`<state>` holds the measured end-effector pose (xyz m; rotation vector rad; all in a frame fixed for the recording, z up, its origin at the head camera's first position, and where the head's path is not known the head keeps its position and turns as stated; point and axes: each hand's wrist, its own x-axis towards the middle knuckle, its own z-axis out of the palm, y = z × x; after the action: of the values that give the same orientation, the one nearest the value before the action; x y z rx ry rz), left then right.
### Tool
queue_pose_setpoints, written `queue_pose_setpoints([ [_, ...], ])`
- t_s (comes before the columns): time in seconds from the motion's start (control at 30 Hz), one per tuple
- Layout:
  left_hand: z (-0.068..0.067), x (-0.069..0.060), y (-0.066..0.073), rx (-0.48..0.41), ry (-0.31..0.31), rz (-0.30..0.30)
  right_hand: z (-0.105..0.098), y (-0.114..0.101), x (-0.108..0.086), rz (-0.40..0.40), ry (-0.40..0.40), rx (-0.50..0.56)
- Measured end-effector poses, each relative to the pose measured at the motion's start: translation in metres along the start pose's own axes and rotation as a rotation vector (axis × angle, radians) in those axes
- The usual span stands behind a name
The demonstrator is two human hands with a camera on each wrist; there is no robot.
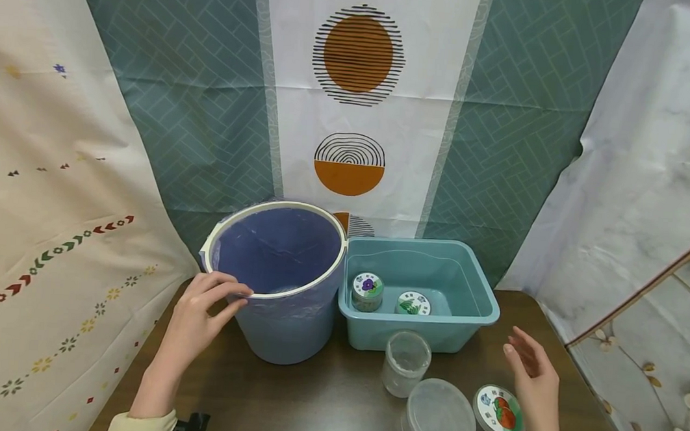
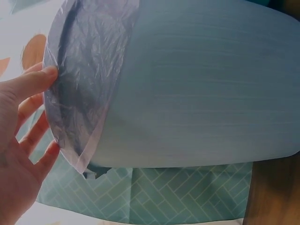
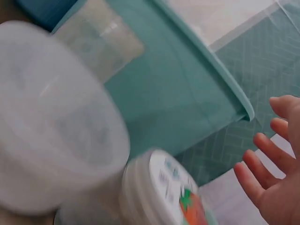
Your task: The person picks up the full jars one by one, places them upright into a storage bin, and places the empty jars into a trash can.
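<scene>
My left hand [image 1: 202,315] is at the near left rim of a blue trash can [image 1: 292,333] with a white rim ring. The can is lined with a thin, clear purplish bag [image 2: 89,70]. In the left wrist view the thumb lies on the outside of the lined rim and several fingers reach behind it, pinching it. My right hand [image 1: 535,382] hangs in the air with loose fingers, holding nothing. Just left of it stands a jar with a tomato picture on its lid [image 1: 500,414]. Beside that jar is a wider container with a frosted lid [image 1: 441,417].
A teal plastic tub [image 1: 415,336] stands right of the can. Inside are a jar with a purple flower lid [image 1: 368,288] and one with a green leaf lid [image 1: 413,304]. A clear jar [image 1: 406,368] stands before the tub on the brown table [image 1: 312,402]. Patterned cloths surround the table.
</scene>
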<state>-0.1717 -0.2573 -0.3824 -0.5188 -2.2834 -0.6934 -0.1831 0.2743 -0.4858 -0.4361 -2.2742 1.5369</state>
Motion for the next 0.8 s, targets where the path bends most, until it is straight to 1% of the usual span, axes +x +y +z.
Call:
queue_pose_setpoints([
  [0.03,0.000,0.000,0.000,0.000,0.002,0.002,-0.003,0.003,-0.003,-0.039,-0.014,-0.070],
  [0.13,0.000,0.000,0.001,-0.002,0.013,0.010,-0.012,0.009,-0.010,-0.138,-0.088,-0.190],
  [0.23,0.000,0.001,0.001,-0.001,0.035,0.036,-0.019,0.014,-0.015,-0.273,-0.161,-0.260],
  [0.37,0.001,0.000,0.000,-0.001,0.061,0.061,-0.024,0.021,-0.018,-0.458,-0.258,-0.377],
  [0.47,0.002,0.000,-0.001,-0.011,0.060,0.058,-0.026,0.024,-0.018,-0.564,-0.354,-0.426],
  [0.57,0.002,-0.001,-0.002,-0.015,0.050,0.046,-0.028,0.026,-0.018,-0.633,-0.437,-0.452],
  [0.67,0.003,-0.001,-0.002,-0.016,0.041,0.032,-0.029,0.029,-0.018,-0.682,-0.489,-0.503],
  [0.73,0.003,-0.002,-0.002,-0.015,0.045,0.032,-0.030,0.031,-0.017,-0.697,-0.519,-0.537],
  [0.8,0.004,-0.002,-0.003,-0.016,0.049,0.035,-0.031,0.033,-0.016,-0.683,-0.563,-0.562],
])
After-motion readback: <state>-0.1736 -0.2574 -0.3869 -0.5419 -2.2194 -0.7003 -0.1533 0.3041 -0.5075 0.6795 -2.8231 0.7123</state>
